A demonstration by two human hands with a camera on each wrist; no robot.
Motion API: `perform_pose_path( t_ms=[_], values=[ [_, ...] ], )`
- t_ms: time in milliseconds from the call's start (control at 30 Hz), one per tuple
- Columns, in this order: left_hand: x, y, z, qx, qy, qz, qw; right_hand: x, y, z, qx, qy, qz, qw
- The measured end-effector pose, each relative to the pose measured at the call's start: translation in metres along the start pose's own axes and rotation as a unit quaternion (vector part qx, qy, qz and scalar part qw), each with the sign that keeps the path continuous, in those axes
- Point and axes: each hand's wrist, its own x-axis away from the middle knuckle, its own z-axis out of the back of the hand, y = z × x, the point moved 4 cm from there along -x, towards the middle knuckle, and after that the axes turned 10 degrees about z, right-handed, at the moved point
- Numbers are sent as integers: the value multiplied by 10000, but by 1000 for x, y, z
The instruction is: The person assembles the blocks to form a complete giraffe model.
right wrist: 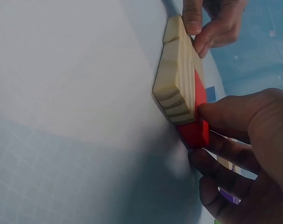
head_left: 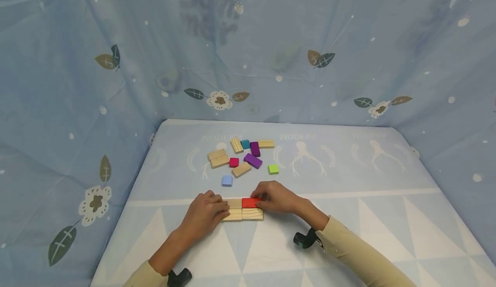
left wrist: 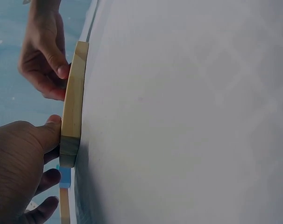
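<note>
Four-block layout lies flat near me in the head view: a red block (head_left: 249, 202) at back right, a plain wooden block (head_left: 234, 203) at back left, and two striped wooden blocks, one front left (head_left: 234, 215) and one front right (head_left: 252, 214). My right hand (head_left: 277, 197) pinches the red block at its right end, thumb and fingers around it in the right wrist view. At the left end, my left hand (head_left: 205, 216) holds the wooden blocks with thumb and fingertips; its fingers partly hide their ends.
Behind the hands lie loose blocks: a light blue one (head_left: 227, 180), a green one (head_left: 273, 169), a dark red one (head_left: 234, 162), purple ones (head_left: 253, 161), a teal one (head_left: 245, 144) and several plain wooden ones (head_left: 242, 170). A patterned cloth (head_left: 248, 63) hangs behind the table.
</note>
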Motion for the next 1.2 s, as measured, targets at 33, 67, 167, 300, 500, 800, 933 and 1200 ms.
perform_pose_path(
  t_ms=[33,67,167,300,500,800,933,1200],
  values=[
    [0,0,0,-9,-7,14,10000,-1,0,0,-1,-22,-9,10000],
    [0,0,0,-10,-14,25,10000,-1,0,0,2,-39,-12,10000],
    [0,0,-1,2,1,30,10000,-2,0,1,-2,-77,-19,10000],
    [0,0,0,42,30,-4,10000,-3,0,0,-9,-100,-40,9999],
    [1,0,0,22,5,-6,10000,-6,3,5,62,45,-145,9999],
    [1,0,1,76,64,-27,9999,-34,32,37,2133,1369,-1228,9595],
    [2,0,1,84,86,-28,9999,-46,42,37,2858,1446,-1344,9377],
    [2,-1,0,68,135,-92,9998,-50,42,42,2636,1804,-1565,9346]
  ],
)
